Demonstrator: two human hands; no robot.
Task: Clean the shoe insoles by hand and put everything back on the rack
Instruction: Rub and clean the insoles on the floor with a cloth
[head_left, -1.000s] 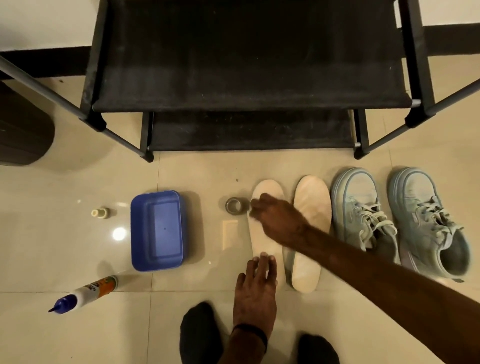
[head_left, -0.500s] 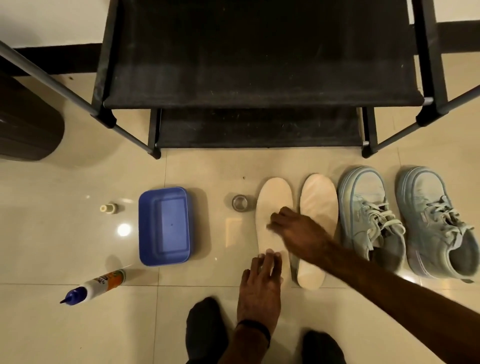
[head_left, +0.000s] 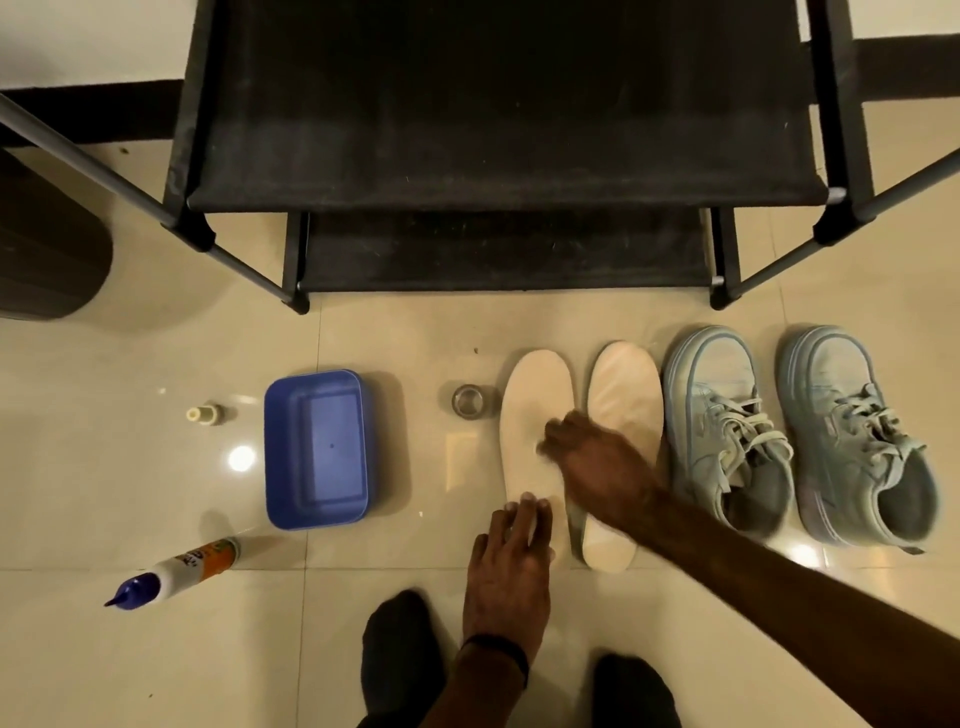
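Two pale insoles lie side by side on the tiled floor in front of the black shoe rack (head_left: 498, 130). My left hand (head_left: 511, 566) presses flat, fingers straight, on the heel end of the left insole (head_left: 535, 405). My right hand (head_left: 597, 467) reaches across the right insole (head_left: 626, 384) and its fingertips rest on the middle of the left one; the hand is slightly blurred. Nothing shows in either hand. To the right stand two light blue sneakers (head_left: 722, 415) (head_left: 852, 426), toes toward the rack.
A small glass bowl (head_left: 469, 401) sits just left of the left insole. Further left are a blue plastic tub (head_left: 317, 447), a small cap (head_left: 203, 414) and a lying bottle with a blue nozzle (head_left: 176, 571). A dark round object (head_left: 47, 249) stands far left. My socked feet (head_left: 400, 654) are at the bottom.
My right hand has slid along the left insole from its toe end, near the glass bowl, down to its middle. My left hand stays on the heel.
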